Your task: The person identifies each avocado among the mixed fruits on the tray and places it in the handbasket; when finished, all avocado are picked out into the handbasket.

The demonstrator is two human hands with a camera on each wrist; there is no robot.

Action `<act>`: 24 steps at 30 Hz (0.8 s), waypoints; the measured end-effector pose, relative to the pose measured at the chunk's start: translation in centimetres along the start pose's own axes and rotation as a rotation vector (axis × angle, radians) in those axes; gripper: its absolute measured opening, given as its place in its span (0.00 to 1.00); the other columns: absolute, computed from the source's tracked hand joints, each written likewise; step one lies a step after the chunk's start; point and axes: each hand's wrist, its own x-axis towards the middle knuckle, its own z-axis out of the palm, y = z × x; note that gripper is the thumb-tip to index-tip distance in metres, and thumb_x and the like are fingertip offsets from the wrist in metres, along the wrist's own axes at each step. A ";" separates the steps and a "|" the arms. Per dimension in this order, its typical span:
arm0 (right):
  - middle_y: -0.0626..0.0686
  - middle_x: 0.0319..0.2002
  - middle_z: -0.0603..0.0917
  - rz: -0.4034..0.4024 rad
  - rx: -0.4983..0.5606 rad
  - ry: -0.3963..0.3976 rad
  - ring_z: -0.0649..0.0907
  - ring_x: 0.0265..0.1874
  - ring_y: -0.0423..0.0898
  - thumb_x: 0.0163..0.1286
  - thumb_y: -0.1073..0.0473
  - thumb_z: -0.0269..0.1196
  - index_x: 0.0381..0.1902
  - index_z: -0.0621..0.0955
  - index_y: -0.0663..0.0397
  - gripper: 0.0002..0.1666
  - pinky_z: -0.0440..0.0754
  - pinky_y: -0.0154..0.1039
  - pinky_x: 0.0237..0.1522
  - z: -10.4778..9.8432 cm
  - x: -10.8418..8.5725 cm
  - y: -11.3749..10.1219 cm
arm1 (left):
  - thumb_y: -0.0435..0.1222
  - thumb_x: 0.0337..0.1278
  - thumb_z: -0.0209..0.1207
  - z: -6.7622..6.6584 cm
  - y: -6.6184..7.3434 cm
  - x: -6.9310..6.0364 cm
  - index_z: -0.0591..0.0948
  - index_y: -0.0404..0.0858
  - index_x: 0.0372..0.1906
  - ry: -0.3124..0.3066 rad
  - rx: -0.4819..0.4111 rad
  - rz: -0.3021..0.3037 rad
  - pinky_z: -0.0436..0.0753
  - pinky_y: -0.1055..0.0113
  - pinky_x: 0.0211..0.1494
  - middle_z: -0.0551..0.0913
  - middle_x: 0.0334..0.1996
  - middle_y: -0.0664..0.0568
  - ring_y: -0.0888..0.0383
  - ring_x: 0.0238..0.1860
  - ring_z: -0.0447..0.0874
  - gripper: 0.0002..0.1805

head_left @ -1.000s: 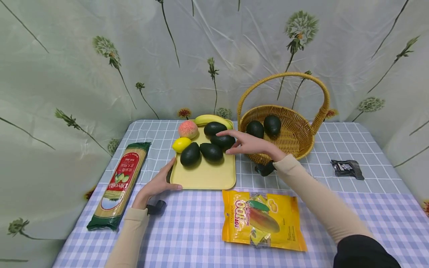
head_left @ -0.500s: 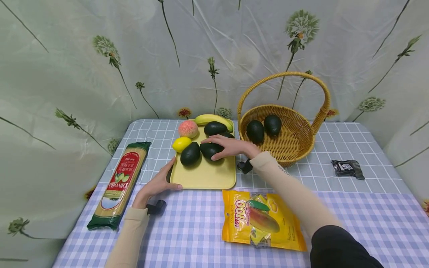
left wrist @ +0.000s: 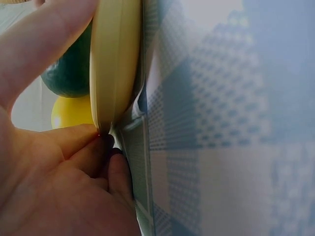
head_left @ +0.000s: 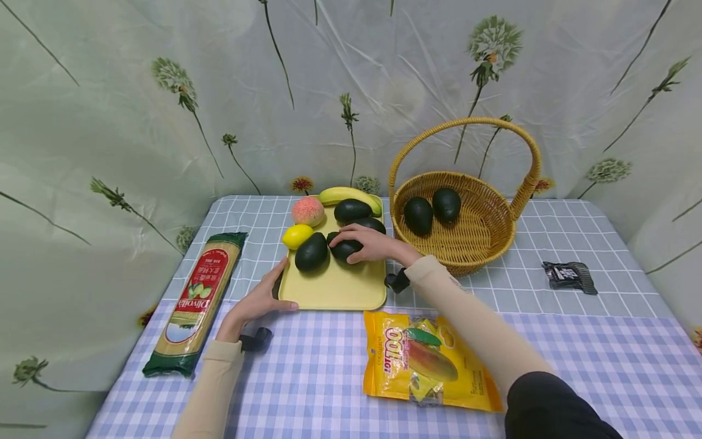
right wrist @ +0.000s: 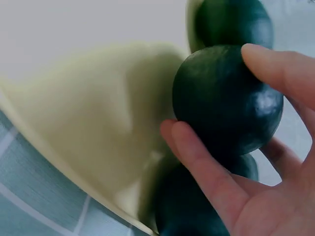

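A yellow tray [head_left: 334, 292] bears several dark green avocados, a peach [head_left: 308, 211], a lemon [head_left: 298, 236] and a banana [head_left: 348, 196]. My left hand [head_left: 259, 305] holds the tray's near left corner, its thumb along the front edge; the left wrist view shows its fingers [left wrist: 84, 142] bent against the tray rim [left wrist: 114, 64]. With thumb and fingers on opposite sides, my right hand [head_left: 378, 244] grips an avocado [head_left: 345, 250] in the tray's middle. In the right wrist view, other avocados lie on both sides of the gripped avocado [right wrist: 224, 101].
A wicker basket [head_left: 466, 241] with two avocados [head_left: 418, 216] stands right of the tray. A yellow mango candy bag [head_left: 430, 363] lies in front, partly under the right forearm. A noodle pack [head_left: 197, 302] lies at left, a small black packet [head_left: 568, 277] at right.
My right hand has moved left from beside the basket, across the rear right avocado, and taken hold of the middle one. The left hand has stayed at the tray corner.
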 end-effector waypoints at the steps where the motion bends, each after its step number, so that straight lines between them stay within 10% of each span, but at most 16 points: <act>1: 0.63 0.69 0.61 -0.012 0.021 0.013 0.61 0.68 0.56 0.64 0.63 0.64 0.61 0.76 0.53 0.26 0.61 0.51 0.66 -0.1 -0.2 -0.1 | 0.39 0.41 0.73 0.0 0.0 0.0 0.41 0.32 0.75 0.000 0.000 -0.002 0.41 0.41 0.70 0.41 0.75 0.36 0.39 0.73 0.38 0.63; 10: 0.57 0.69 0.62 -0.062 0.252 0.074 0.62 0.67 0.51 0.67 0.60 0.63 0.63 0.74 0.52 0.26 0.71 0.50 0.58 -2.8 -3.9 -0.5 | 0.35 0.42 0.73 0.0 0.2 -0.1 0.41 0.32 0.75 0.007 0.005 -0.006 0.42 0.40 0.70 0.41 0.74 0.35 0.38 0.73 0.39 0.62; 24: 0.55 0.69 0.62 0.161 0.350 0.309 0.73 0.54 0.56 0.68 0.61 0.62 0.65 0.71 0.53 0.28 0.74 0.47 0.52 -9.0 -14.3 3.4 | 0.38 0.42 0.73 0.0 -0.2 0.0 0.41 0.32 0.75 0.005 0.005 -0.006 0.40 0.40 0.70 0.40 0.74 0.35 0.38 0.73 0.37 0.63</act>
